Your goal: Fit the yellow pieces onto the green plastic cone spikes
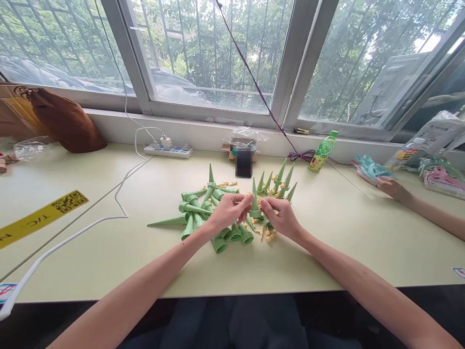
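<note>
A green plant watering spike [255, 203] stands point up between my hands, above the table. My left hand [230, 211] is closed on its left side, thumb and fingers pinched. At its right side, my right hand [282, 217] is closed in a pinch; what lies between those fingertips is too small to make out. A pile of loose green spikes [196, 207] with open threaded caps lies beside and under my left hand. Small yellow valve pieces [261, 233] are scattered under my right hand. Behind it, several green spikes [280, 173] stand upright with yellow pieces on them.
A phone [243, 164] leans on a small box at the back. To its left lies a power strip [169, 150] with a white cable [116, 194]. A drink bottle [323, 151] stands back right. Another person's hand [394, 189] touches bagged clips [372, 168].
</note>
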`<action>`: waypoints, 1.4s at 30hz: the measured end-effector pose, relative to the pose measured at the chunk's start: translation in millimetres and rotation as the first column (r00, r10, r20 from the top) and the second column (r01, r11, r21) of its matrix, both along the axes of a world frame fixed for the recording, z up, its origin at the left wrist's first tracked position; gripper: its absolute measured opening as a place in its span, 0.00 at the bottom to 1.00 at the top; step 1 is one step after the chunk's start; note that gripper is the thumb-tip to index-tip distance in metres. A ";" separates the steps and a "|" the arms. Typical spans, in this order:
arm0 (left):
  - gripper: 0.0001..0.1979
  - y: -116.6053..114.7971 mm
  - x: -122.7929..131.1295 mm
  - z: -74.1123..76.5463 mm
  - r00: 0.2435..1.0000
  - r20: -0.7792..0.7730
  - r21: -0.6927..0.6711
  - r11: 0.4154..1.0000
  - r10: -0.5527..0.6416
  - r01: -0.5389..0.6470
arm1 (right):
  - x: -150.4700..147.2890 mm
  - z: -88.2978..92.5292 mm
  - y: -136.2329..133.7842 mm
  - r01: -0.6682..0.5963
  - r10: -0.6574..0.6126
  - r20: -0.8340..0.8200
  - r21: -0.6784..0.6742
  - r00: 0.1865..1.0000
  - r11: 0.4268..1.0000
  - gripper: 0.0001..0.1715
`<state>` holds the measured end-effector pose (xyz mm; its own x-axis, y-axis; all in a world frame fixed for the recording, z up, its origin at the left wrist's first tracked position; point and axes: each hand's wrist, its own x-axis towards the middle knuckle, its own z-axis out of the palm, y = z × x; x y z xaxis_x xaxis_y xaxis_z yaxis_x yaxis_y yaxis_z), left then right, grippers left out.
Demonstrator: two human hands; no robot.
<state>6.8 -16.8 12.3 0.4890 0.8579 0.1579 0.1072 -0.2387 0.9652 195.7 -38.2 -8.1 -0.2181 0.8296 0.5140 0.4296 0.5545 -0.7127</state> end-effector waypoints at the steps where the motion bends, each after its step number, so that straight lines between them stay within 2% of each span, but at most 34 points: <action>1: 0.25 0.7 0.4 -0.7 0.999 -0.008 0.045 0.998 0.041 -0.041 | 0.1 -0.2 0.7 0.006 -0.007 -0.029 -0.017 1.000 1.000 0.26; 3: 0.27 1.6 1.0 -1.0 0.989 -0.026 0.177 0.975 0.145 -0.138 | 0.9 -0.2 2.0 0.013 -0.018 -0.096 -0.055 0.995 0.998 0.27; 5: 0.28 1.5 1.4 -0.4 0.970 -0.040 0.323 0.922 0.238 -0.213 | 2.1 0.0 3.2 0.010 -0.024 -0.158 -0.091 0.987 0.996 0.28; 7: 0.29 0.5 1.8 0.2 0.958 -0.056 0.427 0.874 0.281 -0.232 | 2.9 0.5 4.1 0.007 -0.030 -0.203 -0.113 0.979 0.994 0.29; 9: 0.26 -0.9 1.8 -0.5 0.957 -0.075 0.478 0.852 0.280 -0.212 | 3.0 0.8 4.7 0.000 -0.030 -0.232 -0.126 0.972 0.992 0.30; 13: 0.12 -2.8 0.9 -4.3 0.963 -0.120 0.487 0.860 0.240 -0.154 | 2.0 0.7 5.2 -0.020 -0.020 -0.262 -0.152 0.965 0.988 0.30; 14: 0.11 -3.0 0.6 -5.1 0.964 -0.131 0.492 0.859 0.232 -0.140 | 1.8 0.7 5.2 -0.025 -0.018 -0.269 -0.156 0.963 0.987 0.30; 24: 0.19 -2.7 -0.9 -7.2 0.968 -0.192 0.647 0.762 0.164 -0.001 | 3.1 0.3 6.0 -0.029 -0.018 -0.276 -0.166 0.961 0.986 0.32; 34: 0.16 -1.4 -1.1 -9.0 0.975 -0.149 0.670 0.742 0.162 -0.020 | 0.2 3.1 2.0 -0.066 0.015 -0.264 -0.185 0.965 0.981 0.32; 42: 0.13 -1.2 0.1 -6.9 0.984 -0.069 0.731 0.680 0.165 -0.062 | -0.3 3.8 -0.1 -0.071 0.035 -0.234 -0.150 0.972 0.986 0.31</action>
